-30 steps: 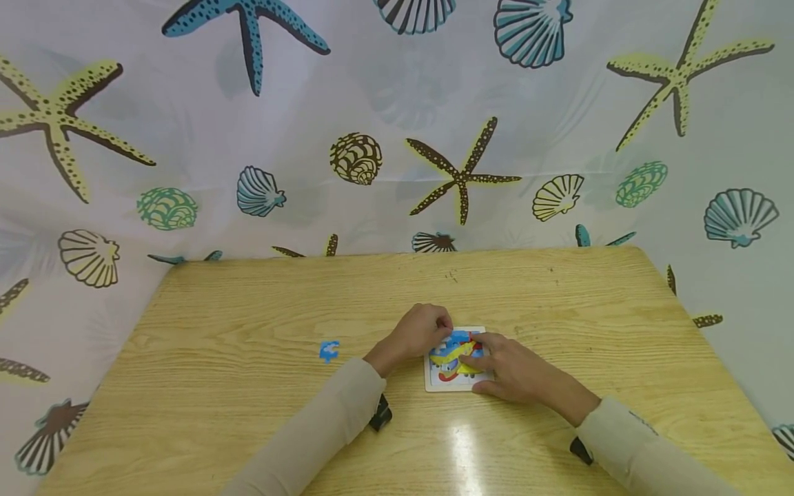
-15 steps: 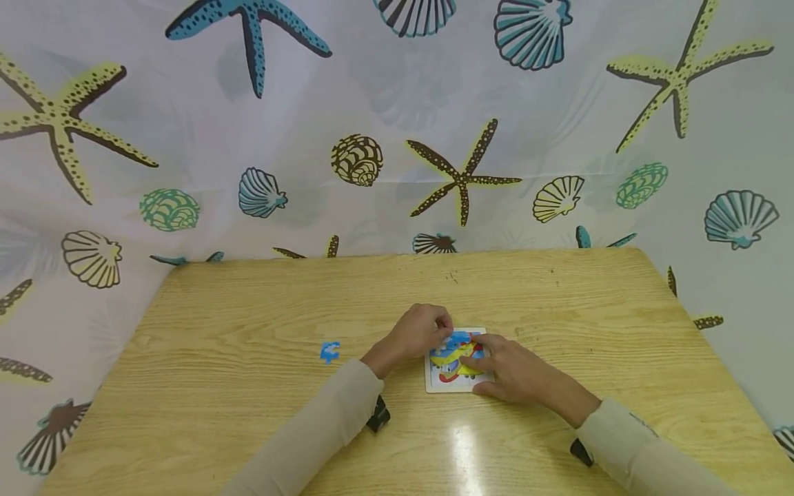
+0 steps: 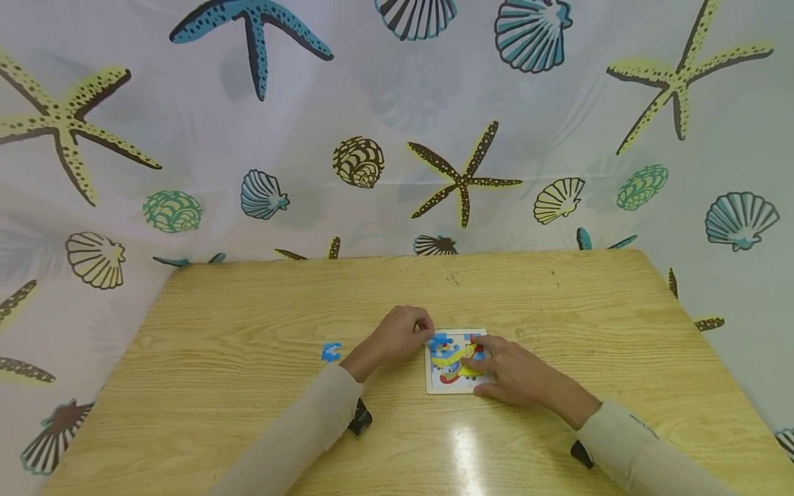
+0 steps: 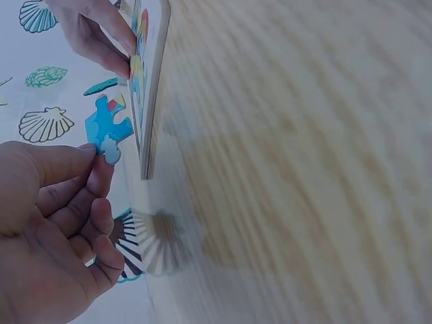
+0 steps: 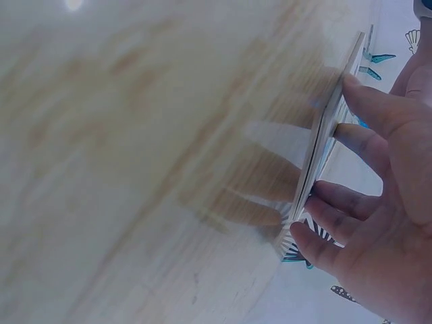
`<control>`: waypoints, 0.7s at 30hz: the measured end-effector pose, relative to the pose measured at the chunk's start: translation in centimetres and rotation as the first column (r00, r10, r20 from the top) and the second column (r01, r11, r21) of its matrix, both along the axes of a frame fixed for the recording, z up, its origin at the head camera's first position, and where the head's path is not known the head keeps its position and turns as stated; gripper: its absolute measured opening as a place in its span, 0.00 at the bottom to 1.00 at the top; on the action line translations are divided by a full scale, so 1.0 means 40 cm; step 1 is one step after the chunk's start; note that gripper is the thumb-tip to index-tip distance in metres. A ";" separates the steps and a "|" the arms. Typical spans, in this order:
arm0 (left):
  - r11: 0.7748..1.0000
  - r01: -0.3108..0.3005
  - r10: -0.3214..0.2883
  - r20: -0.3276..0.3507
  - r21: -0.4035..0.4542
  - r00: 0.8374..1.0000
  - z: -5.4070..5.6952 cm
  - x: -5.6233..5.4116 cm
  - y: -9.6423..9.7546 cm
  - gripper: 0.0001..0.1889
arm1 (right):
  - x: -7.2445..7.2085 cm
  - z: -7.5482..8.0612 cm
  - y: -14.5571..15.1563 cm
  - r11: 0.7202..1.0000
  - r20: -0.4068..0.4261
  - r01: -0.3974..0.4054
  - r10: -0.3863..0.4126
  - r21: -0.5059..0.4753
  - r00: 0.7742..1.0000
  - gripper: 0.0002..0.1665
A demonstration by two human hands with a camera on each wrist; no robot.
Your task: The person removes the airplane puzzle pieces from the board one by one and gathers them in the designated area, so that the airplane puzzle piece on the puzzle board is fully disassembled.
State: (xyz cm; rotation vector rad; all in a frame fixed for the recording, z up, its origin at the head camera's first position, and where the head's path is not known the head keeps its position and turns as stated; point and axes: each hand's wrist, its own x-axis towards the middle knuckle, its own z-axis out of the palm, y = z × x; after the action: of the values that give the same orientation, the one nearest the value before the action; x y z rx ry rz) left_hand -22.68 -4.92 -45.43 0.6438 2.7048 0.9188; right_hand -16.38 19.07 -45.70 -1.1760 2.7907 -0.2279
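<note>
My left hand [image 3: 400,334] pinches a blue jigsaw piece [image 4: 108,128] between thumb and index finger; a red and yellow bit shows at one corner. The piece is over the upper left of a small, white-rimmed jigsaw puzzle [image 3: 437,388] with a yellow, red and blue picture. In the left wrist view, it stands out beyond the fingertips, close to the puzzle board. From the right, my right hand [image 3: 515,368] rests on the puzzle with its fingers spread over the picture and its thumb at the lower right edge. It covers part of the picture.
Another blue jigsaw piece [image 3: 331,351] lies on the wooden table [image 3: 248,310], left of my left forearm. A white cloth [image 3: 298,110] printed with shells and starfish hangs behind the table and at its sides.
My left hand has moved a little left with the blue jigsaw piece, which uncovers a white area at the top of the puzzle. The right hand stays in place.
</note>
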 end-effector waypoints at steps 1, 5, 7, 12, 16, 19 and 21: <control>1.000 -0.007 0.007 0.006 0.007 1.000 -0.001 0.001 -0.006 0.06 | 0.000 0.000 0.000 1.000 -0.001 0.001 -0.001 -0.003 1.000 0.30; 0.999 -0.023 0.022 0.024 0.036 0.999 -0.003 0.001 -0.030 0.06 | -0.001 -0.004 0.002 1.000 -0.013 -0.002 0.002 -0.014 1.000 0.29; 0.999 -0.023 0.022 0.026 0.039 0.999 -0.004 0.000 -0.044 0.07 | -0.002 -0.006 0.003 1.000 -0.022 -0.009 0.009 -0.014 1.000 0.29; 0.999 -0.017 0.015 0.031 0.040 0.999 0.001 -0.005 -0.081 0.07 | -0.002 -0.008 0.005 1.000 -0.031 -0.019 0.019 -0.004 0.999 0.29; 0.998 -0.032 0.030 0.041 0.051 0.999 0.007 -0.011 -0.107 0.06 | -0.002 -0.010 0.007 0.999 -0.059 -0.036 0.035 -0.018 0.998 0.29; 0.998 -0.054 0.052 0.050 0.040 0.997 0.012 -0.013 -0.125 0.06 | -0.001 -0.008 0.006 0.999 -0.060 -0.035 0.034 -0.013 0.998 0.29; 0.998 -0.057 0.055 0.059 0.032 0.997 0.017 -0.012 -0.139 0.06 | 0.000 -0.008 0.005 1.000 -0.056 -0.030 0.030 0.001 0.998 0.29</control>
State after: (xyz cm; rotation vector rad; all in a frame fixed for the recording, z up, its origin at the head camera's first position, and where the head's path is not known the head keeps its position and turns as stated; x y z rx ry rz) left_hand -23.16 -10.46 -44.77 0.5421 2.6739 0.9823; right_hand -16.39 19.26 -46.01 -1.2421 2.8184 -0.1954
